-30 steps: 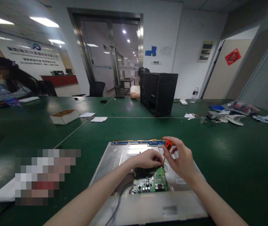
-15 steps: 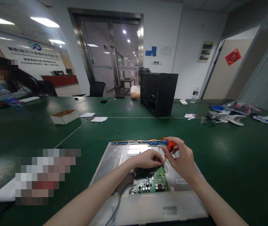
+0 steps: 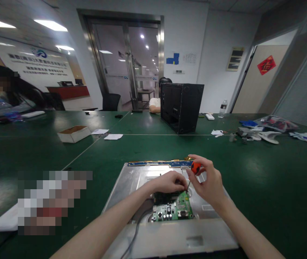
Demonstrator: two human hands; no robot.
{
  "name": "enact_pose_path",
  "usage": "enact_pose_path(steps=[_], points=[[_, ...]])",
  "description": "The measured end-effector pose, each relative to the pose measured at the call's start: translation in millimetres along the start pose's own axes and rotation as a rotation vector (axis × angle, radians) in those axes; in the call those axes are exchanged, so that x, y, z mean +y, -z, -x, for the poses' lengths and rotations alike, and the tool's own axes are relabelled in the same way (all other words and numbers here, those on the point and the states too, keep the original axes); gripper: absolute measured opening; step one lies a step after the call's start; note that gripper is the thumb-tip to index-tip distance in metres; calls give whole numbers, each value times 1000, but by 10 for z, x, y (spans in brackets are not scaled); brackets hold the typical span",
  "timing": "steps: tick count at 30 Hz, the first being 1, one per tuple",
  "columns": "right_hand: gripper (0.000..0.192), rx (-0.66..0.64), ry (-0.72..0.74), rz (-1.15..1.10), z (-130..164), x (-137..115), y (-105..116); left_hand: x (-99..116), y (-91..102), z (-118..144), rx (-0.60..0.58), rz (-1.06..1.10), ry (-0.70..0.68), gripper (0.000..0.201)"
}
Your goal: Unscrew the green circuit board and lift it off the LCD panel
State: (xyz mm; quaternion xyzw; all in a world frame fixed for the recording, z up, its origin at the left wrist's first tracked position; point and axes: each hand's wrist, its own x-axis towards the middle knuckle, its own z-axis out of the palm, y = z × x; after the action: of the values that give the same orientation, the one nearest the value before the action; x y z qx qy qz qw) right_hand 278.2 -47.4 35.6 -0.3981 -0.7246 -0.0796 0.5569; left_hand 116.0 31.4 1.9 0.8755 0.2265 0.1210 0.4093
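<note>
A screwdriver with an orange and black handle [image 3: 195, 167] is held in the fingertips of my right hand [image 3: 210, 181]. Its thin shaft slopes down to the upper corner of a green circuit board [image 3: 173, 210]. My left hand [image 3: 171, 182] is closed beside the tip, fingertips pinched close to the shaft; whatever they grip is hidden. The board is on a silvery metal panel [image 3: 169, 233] lying flat in front of me. Along the panel's far edge runs a narrow blue circuit strip [image 3: 154, 164]. A dark cable [image 3: 136, 230] leads from the board's left side toward me.
On the green table [image 3: 272, 187] stand a black computer case [image 3: 189, 108], an open white box [image 3: 75, 135] and a bottle [image 3: 222, 109]. White papers [image 3: 113, 137] lie near the box. Plastic-bagged items [image 3: 277, 123] are at right. Two people sit at the far side and left.
The screwdriver handle has turned slightly in my right fingers, which have shifted around it. My left hand, the board and the panel stay in place.
</note>
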Motion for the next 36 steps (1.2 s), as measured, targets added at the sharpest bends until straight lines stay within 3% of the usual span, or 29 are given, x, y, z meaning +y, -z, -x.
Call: enact_pose_path(steps=[18,26,36], points=[[32,-74,4,9,-33,-34,36,40,9,9,-4,4,3,13],[25,5,-42,115,27,18,-10,16,3,1,4,14,14,13],[29,-65,-31,18,-7,-16,9,60,16,18,-12,16,9,9]])
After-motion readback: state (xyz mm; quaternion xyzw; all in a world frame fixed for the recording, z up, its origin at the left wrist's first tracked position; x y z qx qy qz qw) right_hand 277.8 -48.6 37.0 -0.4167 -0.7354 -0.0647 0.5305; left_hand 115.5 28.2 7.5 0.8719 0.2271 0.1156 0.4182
